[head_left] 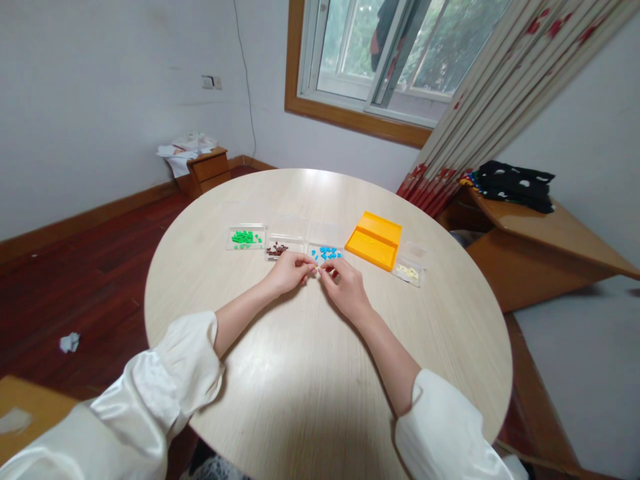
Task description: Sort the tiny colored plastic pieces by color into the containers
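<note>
My left hand [291,273] and my right hand [344,283] meet over the middle of the table, fingertips pinched close together. Something tiny, partly yellowish, shows between them, too small to name. Just beyond my left hand, dark brown pieces [277,249] lie in a clear plastic box. Blue pieces [327,253] fill another clear box behind my right hand. Farther left, a clear box holds small green pieces [244,239]. To the right lies an opened yellow case [373,250], and beside it pale yellow pieces [407,271] sit in a clear box.
The round pale wooden table [300,373] spans the middle of the view. A tilted wooden desk [555,253] with dark cloth [517,185] stands at right. Behind left is a small cabinet [210,170] with papers. A curtain [480,113] hangs by the window.
</note>
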{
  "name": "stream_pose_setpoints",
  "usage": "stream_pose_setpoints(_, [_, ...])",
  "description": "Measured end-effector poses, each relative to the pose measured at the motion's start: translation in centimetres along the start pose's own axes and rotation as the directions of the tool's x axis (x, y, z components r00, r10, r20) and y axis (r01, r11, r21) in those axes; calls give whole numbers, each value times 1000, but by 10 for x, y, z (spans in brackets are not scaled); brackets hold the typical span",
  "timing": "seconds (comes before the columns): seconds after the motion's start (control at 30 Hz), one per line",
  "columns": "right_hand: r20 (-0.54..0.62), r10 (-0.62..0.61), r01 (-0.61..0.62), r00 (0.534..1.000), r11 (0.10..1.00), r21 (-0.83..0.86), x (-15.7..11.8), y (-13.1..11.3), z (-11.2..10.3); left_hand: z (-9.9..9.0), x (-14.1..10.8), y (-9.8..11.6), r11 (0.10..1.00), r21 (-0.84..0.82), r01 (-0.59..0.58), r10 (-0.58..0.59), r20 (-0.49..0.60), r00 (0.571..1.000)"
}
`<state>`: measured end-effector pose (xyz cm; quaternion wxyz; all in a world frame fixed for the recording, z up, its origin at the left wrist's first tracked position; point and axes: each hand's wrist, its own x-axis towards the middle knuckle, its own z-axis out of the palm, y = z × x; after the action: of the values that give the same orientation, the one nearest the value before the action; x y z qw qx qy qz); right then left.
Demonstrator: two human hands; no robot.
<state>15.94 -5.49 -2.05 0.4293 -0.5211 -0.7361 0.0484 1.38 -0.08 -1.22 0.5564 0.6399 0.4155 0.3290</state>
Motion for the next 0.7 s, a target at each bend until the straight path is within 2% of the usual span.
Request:
stream_pose_setpoints(0.07, [-15, -2, 2, 1000, 1000, 3, 0, -1, -1, 1, -2, 3, 994, -104, 46, -45, 12, 999])
stream_pose_setpoints(0.17, [-19, -6, 7, 1000, 1000, 12, 0, -2, -1, 1, -4, 4, 982, -172, 76, -74, 15, 997])
stream_pose_setpoints(0.47, [-26, 10, -8, 1000, 999, 54, -1, -3, -1, 1, -4, 3, 962, -258, 87, -74, 61, 995])
stream_pose_setpoints(0.7, [-55, 92, -84, 994, 988, 131, -1, -5, -1, 1, -5, 5, 949, -296, 109, -94, 64, 994])
